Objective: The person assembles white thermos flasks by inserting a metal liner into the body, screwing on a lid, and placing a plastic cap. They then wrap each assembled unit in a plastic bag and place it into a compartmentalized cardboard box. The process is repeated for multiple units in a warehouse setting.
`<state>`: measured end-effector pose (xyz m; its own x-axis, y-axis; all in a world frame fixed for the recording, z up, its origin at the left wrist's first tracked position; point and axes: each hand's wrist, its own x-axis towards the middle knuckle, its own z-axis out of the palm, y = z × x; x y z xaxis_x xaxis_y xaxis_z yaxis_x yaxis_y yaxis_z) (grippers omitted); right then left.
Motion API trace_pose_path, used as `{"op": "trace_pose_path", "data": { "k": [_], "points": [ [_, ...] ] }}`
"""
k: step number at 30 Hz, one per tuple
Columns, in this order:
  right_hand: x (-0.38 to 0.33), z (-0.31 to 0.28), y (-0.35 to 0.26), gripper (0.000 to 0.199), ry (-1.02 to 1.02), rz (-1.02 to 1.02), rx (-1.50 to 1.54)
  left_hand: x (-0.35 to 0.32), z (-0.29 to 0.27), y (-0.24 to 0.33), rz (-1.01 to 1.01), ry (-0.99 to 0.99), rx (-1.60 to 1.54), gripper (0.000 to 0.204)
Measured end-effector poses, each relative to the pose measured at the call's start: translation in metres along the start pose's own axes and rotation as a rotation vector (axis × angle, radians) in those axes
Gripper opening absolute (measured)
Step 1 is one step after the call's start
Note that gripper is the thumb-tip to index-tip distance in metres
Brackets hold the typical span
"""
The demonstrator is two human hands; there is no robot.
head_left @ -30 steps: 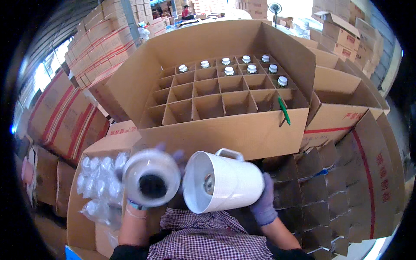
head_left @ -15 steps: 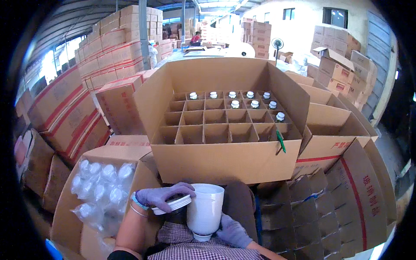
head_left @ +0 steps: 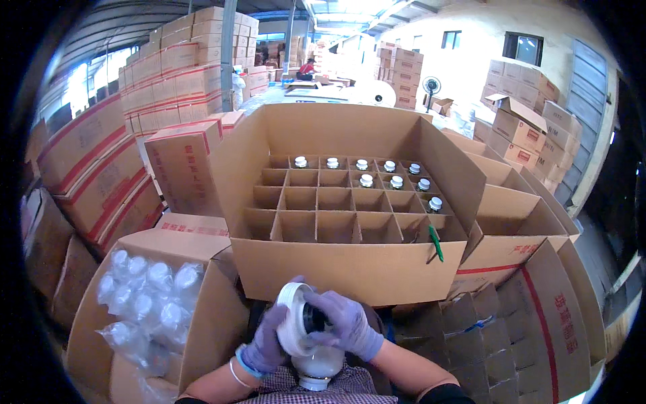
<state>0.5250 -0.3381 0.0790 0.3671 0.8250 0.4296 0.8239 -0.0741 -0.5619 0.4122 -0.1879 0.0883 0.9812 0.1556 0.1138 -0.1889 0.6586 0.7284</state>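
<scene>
My left hand [head_left: 270,340], in a purple glove, is closed round the side of a round white ring-like piece [head_left: 292,322], which is tilted on its edge. My right hand [head_left: 346,326], gloved too, reaches across it with bent fingers at a dark round part [head_left: 312,316] in its middle; what those fingers grip is unclear. Directly below, a pale jar [head_left: 319,363] stands on my lap with its narrow white end down, its upper part hidden by the hands. In front, a large carton [head_left: 346,273] has cardboard dividers, with several white-capped bottles [head_left: 366,180] in its far and right cells.
To the left, an open carton [head_left: 91,343] holds plastic-wrapped clear pieces [head_left: 161,276]. A green pen-like object [head_left: 436,244] hangs on the big carton's near edge. Dividers [head_left: 464,330] and open cartons [head_left: 511,209] lie right. Stacked boxes [head_left: 175,81] rise behind; a person [head_left: 306,69] is far off.
My left hand has moved from beside the jar to above it, and its thin white stack is no longer seen edge-on. My right hand has risen from the jar's lower side to meet it.
</scene>
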Motion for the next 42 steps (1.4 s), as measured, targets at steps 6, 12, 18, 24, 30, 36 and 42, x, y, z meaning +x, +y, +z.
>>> {"op": "trace_pose_path", "data": {
  "k": [6, 12, 18, 24, 30, 36, 42],
  "points": [
    [0.018, 0.021, 0.044, 0.024, 0.104, -0.220, 0.147, 0.012, 0.018, 0.012, 0.121, 0.089, 0.420, 0.077],
    [0.009, -0.029, -0.006, 0.048, 0.181, -0.067, -0.141, 0.019, 0.015, 0.018, -0.219, -0.110, 0.278, 0.091],
    [0.008, -0.015, 0.018, 0.054, 0.338, 0.196, 0.275, 0.028, 0.009, 0.008, 0.594, -0.170, 1.363, 0.087],
    [0.017, -0.011, 0.020, 0.057, 0.298, 0.337, 0.031, 0.031, 0.010, -0.008, 0.531, -0.162, 1.139, 0.075],
    [0.027, -0.032, 0.000, 0.048, 0.295, 0.299, 0.243, 0.022, 0.000, -0.018, 0.613, -0.028, 1.146, 0.092],
    [0.025, 0.005, 0.076, 0.041, 0.259, 0.085, 0.300, 0.055, -0.003, -0.031, 0.865, -0.193, 1.573, 0.078],
    [0.008, -0.016, 0.142, 0.036, 0.360, 0.551, 0.401, 0.093, -0.064, -0.018, 0.206, -0.036, 0.868, 0.059]
  ]
}}
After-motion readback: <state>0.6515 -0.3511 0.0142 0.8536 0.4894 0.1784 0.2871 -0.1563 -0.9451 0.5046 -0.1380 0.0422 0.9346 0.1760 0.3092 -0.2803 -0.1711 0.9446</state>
